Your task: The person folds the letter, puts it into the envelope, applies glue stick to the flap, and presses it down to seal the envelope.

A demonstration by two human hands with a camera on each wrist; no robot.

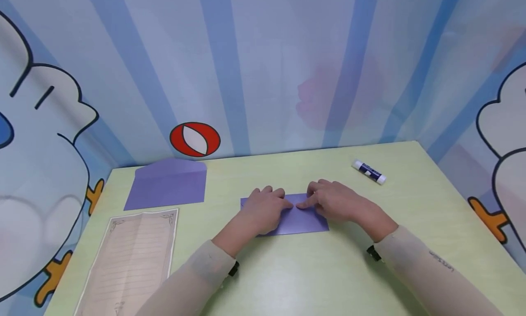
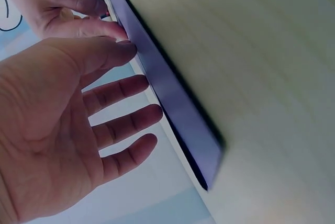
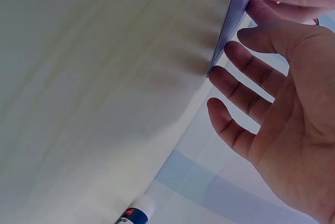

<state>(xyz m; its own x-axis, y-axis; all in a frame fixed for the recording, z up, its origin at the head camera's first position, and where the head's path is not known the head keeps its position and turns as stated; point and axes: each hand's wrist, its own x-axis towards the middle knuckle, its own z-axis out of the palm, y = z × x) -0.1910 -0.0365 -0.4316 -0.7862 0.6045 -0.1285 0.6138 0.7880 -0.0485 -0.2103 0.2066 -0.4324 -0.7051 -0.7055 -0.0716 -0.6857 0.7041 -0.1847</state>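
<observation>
A purple envelope (image 1: 303, 223) lies flat on the table in front of me, its flap side hidden in part by my hands. My left hand (image 1: 265, 211) presses on its left part, and my right hand (image 1: 334, 199) presses on its right part. The thumbs and index fingers point toward each other near the middle. In the left wrist view, the left fingertips (image 2: 138, 82) lie along the purple envelope (image 2: 170, 98) with the fingers loosely extended. The right wrist view has the right fingertips (image 3: 234, 51) at the envelope's end, the fingers slightly bent.
A second purple envelope (image 1: 166, 190), flap raised, lies at the back left of the table. Nearer on the left is a lined sheet of letter paper (image 1: 131, 252) with ornate corners. A glue stick (image 1: 370, 171) lies at the back right. A printed wall (image 1: 271, 69) stands behind the table.
</observation>
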